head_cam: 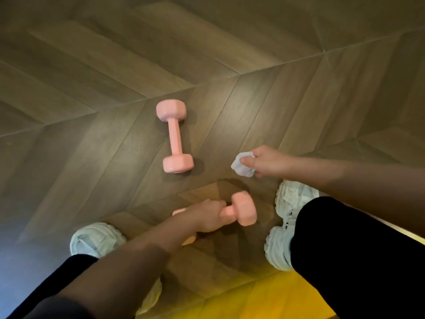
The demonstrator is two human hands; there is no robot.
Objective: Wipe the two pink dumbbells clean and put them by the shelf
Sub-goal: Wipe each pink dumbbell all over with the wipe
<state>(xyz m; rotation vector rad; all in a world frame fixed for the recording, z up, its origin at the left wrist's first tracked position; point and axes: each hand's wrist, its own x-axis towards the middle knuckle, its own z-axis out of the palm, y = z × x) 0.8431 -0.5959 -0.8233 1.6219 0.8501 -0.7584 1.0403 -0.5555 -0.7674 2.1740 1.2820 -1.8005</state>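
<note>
Your left forearm (128, 261) lay closest to the lens, reaching in from the bottom left corner across a black trouser leg (69, 270). Just beside it, your left sneaker (94, 238), white and chunky, stood flat on the wooden floor (92, 77) with its chevron pattern. Further out and a little to the right, the far dumbbell (174, 135) lay on that floor by itself, pink, its handle running almost straight away from you and both heads resting on the boards, touched by neither hand. Nearer to you, your left hand (204, 215) was wrapped around the handle of the near dumbbell (243, 209), fingers curled over the bar. One pink head stuck out to the right of your knuckles, and only slivers of the other showed past your wrist. That dumbbell was blurred, and you could not tell whether it touched the floor. To the right, well apart from both dumbbells, a white cloth (242, 166) was bunched in your right hand (269, 161), pinched between thumb and curled fingers above the boards. Below that wrist stood your right sneaker (285, 226), with the other black trouser leg (345, 249) covering its heel, and a yellow patch (276, 295) showed along the bottom edge.
</note>
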